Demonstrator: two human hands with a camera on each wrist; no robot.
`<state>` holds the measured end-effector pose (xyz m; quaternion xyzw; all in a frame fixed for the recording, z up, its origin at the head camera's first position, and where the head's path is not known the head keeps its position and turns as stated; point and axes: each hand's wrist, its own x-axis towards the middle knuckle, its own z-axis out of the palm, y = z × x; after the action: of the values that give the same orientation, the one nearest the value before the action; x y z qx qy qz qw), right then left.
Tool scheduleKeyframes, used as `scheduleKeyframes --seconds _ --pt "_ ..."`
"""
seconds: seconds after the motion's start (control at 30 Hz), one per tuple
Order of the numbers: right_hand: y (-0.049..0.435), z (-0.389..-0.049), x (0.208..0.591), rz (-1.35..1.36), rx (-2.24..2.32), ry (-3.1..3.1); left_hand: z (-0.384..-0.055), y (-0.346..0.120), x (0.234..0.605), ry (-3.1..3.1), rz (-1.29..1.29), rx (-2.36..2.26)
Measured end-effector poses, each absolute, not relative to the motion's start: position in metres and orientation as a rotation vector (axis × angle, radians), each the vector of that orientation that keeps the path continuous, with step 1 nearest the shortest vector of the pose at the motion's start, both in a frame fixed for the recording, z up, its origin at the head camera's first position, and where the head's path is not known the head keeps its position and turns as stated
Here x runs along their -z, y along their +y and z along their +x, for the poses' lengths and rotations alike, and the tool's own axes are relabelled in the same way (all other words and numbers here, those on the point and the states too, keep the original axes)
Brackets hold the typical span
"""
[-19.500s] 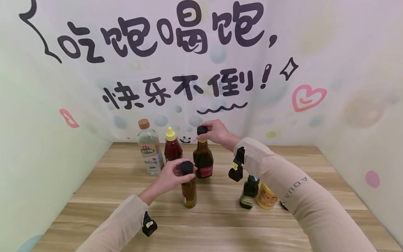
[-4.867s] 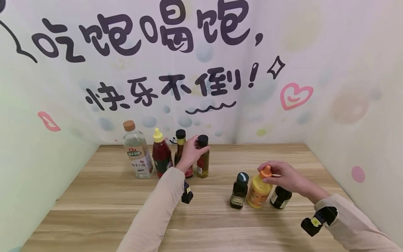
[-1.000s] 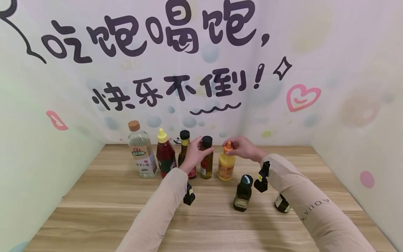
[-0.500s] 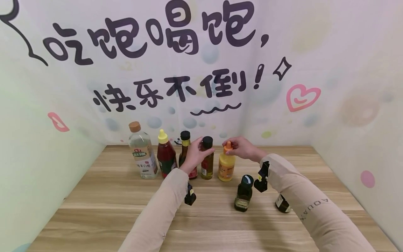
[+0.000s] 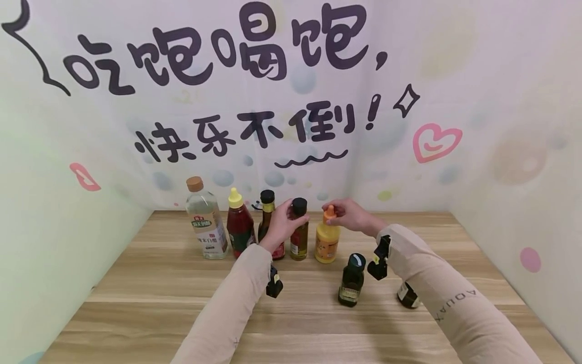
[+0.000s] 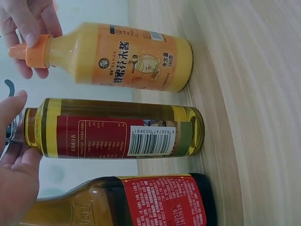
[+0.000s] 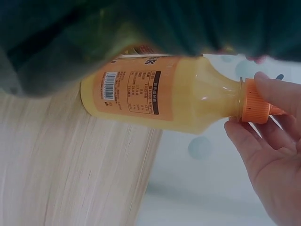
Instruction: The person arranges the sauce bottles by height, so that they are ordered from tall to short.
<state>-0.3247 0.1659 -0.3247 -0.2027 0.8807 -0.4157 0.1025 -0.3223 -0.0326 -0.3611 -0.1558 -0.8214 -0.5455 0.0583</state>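
In the head view my left hand (image 5: 281, 225) grips a slim oil bottle (image 5: 298, 246) at its black cap and neck. Thumb and fingers curl round the neck of the oil bottle (image 6: 117, 129) in the left wrist view. To its right, my right hand (image 5: 353, 215) pinches the orange nozzle cap of a yellow honey mustard squeeze bottle (image 5: 327, 242). The mustard bottle (image 7: 183, 96) stands upright on the wooden table. Left of the oil bottle is a brown sauce bottle (image 5: 267, 222) with a red label, partly hidden by my left hand.
A white vinegar bottle (image 5: 208, 225) and a red squeeze bottle (image 5: 239, 227) with a yellow tip complete the back row. Nearer stands a small dark bottle (image 5: 351, 285) with a green cap. Another dark bottle (image 5: 408, 296) is half hidden by my right sleeve. The printed backdrop (image 5: 386, 167) closes off the back.
Over the last several seconds my right hand has brought the mustard bottle from the front right to the back row. Earlier, the oil bottle and brown bottle shifted into line. The last second shows almost no motion.
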Motion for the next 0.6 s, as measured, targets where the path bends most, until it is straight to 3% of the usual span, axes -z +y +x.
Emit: scheduleKeyframes --seconds 0.6 --pt "0.1728 -0.3186 0.3246 -0.533 1.268 2.518 -0.3175 -0.0291 0.3606 -2.524 -0.474 1.522"
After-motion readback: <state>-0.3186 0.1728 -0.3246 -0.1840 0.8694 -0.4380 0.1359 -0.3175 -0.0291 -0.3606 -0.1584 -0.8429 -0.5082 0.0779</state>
